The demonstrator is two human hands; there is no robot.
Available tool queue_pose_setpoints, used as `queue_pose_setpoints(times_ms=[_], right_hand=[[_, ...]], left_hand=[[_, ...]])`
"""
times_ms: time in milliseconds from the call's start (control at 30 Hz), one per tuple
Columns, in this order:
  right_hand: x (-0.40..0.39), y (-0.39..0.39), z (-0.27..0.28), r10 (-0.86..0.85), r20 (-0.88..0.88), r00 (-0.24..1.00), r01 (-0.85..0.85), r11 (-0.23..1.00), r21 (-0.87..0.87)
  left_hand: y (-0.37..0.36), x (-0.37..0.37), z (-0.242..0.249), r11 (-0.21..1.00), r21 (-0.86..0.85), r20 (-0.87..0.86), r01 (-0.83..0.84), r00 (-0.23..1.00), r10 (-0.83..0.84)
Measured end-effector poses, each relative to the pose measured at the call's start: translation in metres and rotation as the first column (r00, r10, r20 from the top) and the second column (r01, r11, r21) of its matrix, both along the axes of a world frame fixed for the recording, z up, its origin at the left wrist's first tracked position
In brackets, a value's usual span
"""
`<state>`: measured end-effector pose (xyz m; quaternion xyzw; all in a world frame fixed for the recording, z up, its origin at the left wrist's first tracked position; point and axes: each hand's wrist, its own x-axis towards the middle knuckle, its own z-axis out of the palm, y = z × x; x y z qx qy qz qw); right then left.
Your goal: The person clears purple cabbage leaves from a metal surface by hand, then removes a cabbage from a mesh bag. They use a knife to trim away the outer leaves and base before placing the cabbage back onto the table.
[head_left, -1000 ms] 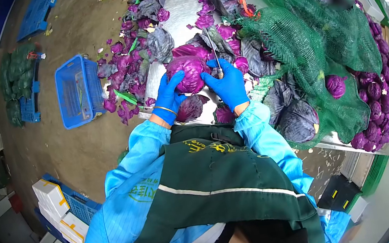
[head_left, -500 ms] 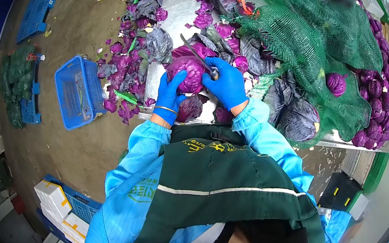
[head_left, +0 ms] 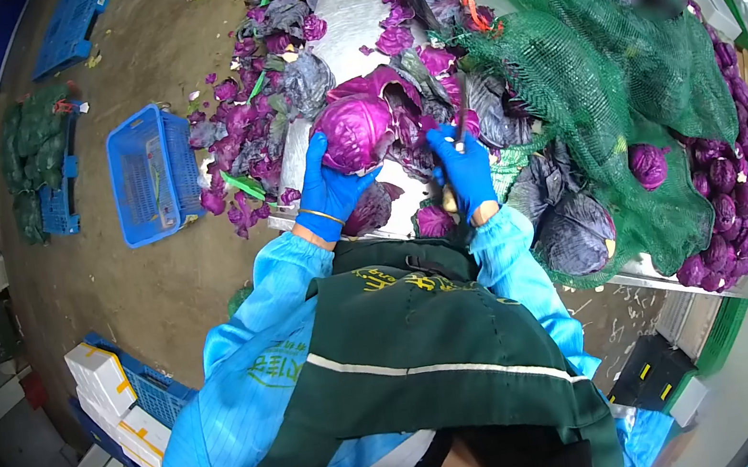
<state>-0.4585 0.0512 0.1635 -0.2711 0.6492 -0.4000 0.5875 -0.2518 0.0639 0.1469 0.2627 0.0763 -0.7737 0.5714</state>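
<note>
In the head view, your left hand (head_left: 329, 192) grips the purple cabbage (head_left: 355, 133) near upper centre; your right hand (head_left: 466, 169), apart to its right, holds the knife (head_left: 463, 109). Green netting (head_left: 588, 47) covers the upper right.

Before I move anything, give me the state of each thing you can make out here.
Left hand: gloved, holding the cabbage
Cabbage: whole, purple
Right hand: gloved, gripping the knife
Knife: raised apart from the cabbage
Loose leaves: scattered
Green net: slack, spread out
Blue basket: open-topped
White boxes: closed, taped
</note>
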Motion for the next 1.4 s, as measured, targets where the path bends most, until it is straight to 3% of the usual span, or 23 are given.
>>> queue_pose_setpoints(times_ms=[33, 100, 167, 233, 300, 367, 400, 433, 500, 567, 633, 733, 867, 933, 967, 1033, 1100, 1167, 1233, 1267, 1333, 1367, 1400], right_hand=[[0.007, 0.000, 0.004, 0.069, 0.107, 0.992, -0.074, 0.996, 0.041], [0.021, 0.001, 0.015, 0.188, 0.264, 0.946, -0.208, 0.977, 0.050], [0.023, 0.002, 0.016, 0.178, 0.228, 0.957, -0.170, 0.984, -0.055], [0.027, 0.000, 0.012, 0.168, 0.191, 0.967, -0.138, 0.977, -0.161], [0.033, 0.001, 0.005, 0.133, 0.108, 0.985, -0.096, 0.951, -0.294], [0.044, -0.002, 0.003, 0.095, -0.032, 0.995, -0.100, 0.906, -0.411], [0.047, -0.007, 0.000, 0.072, -0.216, 0.974, -0.165, 0.876, -0.453], [0.047, -0.012, -0.003, 0.033, -0.391, 0.920, -0.234, 0.846, -0.480], [0.041, -0.016, 0.001, 0.024, -0.431, 0.902, -0.257, 0.833, -0.490], [0.037, -0.013, 0.014, 0.084, -0.126, 0.988, -0.116, 0.954, -0.276], [0.039, -0.008, 0.011, 0.075, -0.111, 0.991, -0.108, 0.939, -0.327], [0.046, -0.005, -0.002, 0.058, -0.229, 0.972, -0.168, 0.852, -0.495], [0.029, -0.009, 0.006, 0.199, -0.117, 0.973, -0.225, 0.932, -0.285], [0.019, -0.015, 0.006, 0.141, -0.059, 0.988, -0.152, 0.947, -0.283], [0.011, -0.019, -0.032, 0.064, -0.240, 0.969, -0.159, 0.904, -0.398], [-0.012, -0.023, -0.036, -0.011, -0.333, 0.943, -0.105, 0.939, -0.327], [-0.026, -0.022, -0.027, 0.076, -0.292, 0.953, -0.144, 0.965, -0.219], [-0.017, -0.018, -0.015, 0.117, -0.239, 0.964, -0.184, 0.941, -0.283], [0.003, -0.021, 0.025, 0.194, -0.436, 0.879, -0.433, 0.706, -0.561], [0.008, -0.025, 0.029, 0.190, -0.435, 0.880, -0.431, 0.705, -0.563], [0.016, -0.034, 0.038, 0.207, -0.554, 0.806, -0.582, 0.445, -0.681], [0.014, -0.034, 0.046, 0.206, -0.553, 0.807, -0.580, 0.446, -0.681], [0.011, -0.032, 0.064, 0.377, -0.601, 0.704, -0.696, 0.532, -0.482]], left_hand=[[0.000, 0.000, -0.002, 1.000, -0.001, 0.002, 0.003, 1.000, -0.003], [-0.001, -0.001, -0.006, 0.993, -0.099, 0.246, 0.063, 0.969, -0.036], [-0.002, 0.002, 0.000, 0.983, -0.134, 0.314, 0.125, 0.946, -0.078], [-0.007, 0.009, 0.018, 0.889, -0.330, 0.651, 0.316, 0.758, -0.027], [-0.011, 0.006, 0.025, 0.911, -0.342, 0.648, 0.233, 0.760, 0.049], [-0.019, 0.007, 0.016, 0.939, -0.258, 0.879, 0.227, 0.459, 0.130], [-0.022, 0.005, 0.014, 0.951, -0.231, 0.920, 0.204, 0.365, 0.145], [-0.023, 0.004, 0.012, 0.950, -0.237, 0.919, 0.205, 0.363, 0.151], [-0.022, 0.000, 0.009, 0.960, -0.227, 0.922, 0.164, 0.354, 0.158], [-0.022, 0.000, 0.010, 0.962, -0.228, 0.901, 0.151, 0.406, 0.150], [-0.021, 0.000, 0.010, 0.960, -0.213, 0.933, 0.183, 0.331, 0.144], [-0.021, -0.001, 0.011, 0.971, -0.172, 0.916, 0.165, 0.389, 0.097], [-0.020, 0.004, 0.009, 0.978, -0.142, 0.843, 0.150, 0.537, 0.040], [-0.015, 0.009, 0.023, 0.986, -0.036, 0.590, 0.160, 0.800, -0.109], [-0.015, 0.013, 0.021, 0.987, -0.034, 0.591, 0.160, 0.799, -0.109], [-0.014, 0.020, 0.014, 0.995, -0.001, 0.185, 0.105, 0.977, -0.103], [-0.017, 0.026, 0.013, 0.994, -0.030, 0.127, 0.107, 0.987, -0.103], [-0.016, 0.029, 0.020, 0.989, 0.005, 0.034, 0.145, 0.989, -0.145], [-0.016, 0.030, 0.018, 0.981, 0.022, 0.064, 0.192, 0.979, -0.193], [-0.016, 0.029, 0.021, 0.958, 0.027, 0.144, 0.285, 0.947, -0.286], [-0.014, 0.027, 0.034, 0.893, -0.006, 0.295, 0.450, 0.854, -0.429], [-0.015, 0.029, 0.035, 0.892, -0.006, 0.296, 0.452, 0.853, -0.431], [-0.014, 0.032, 0.035, 0.867, 0.023, 0.290, 0.497, 0.827, -0.482]])
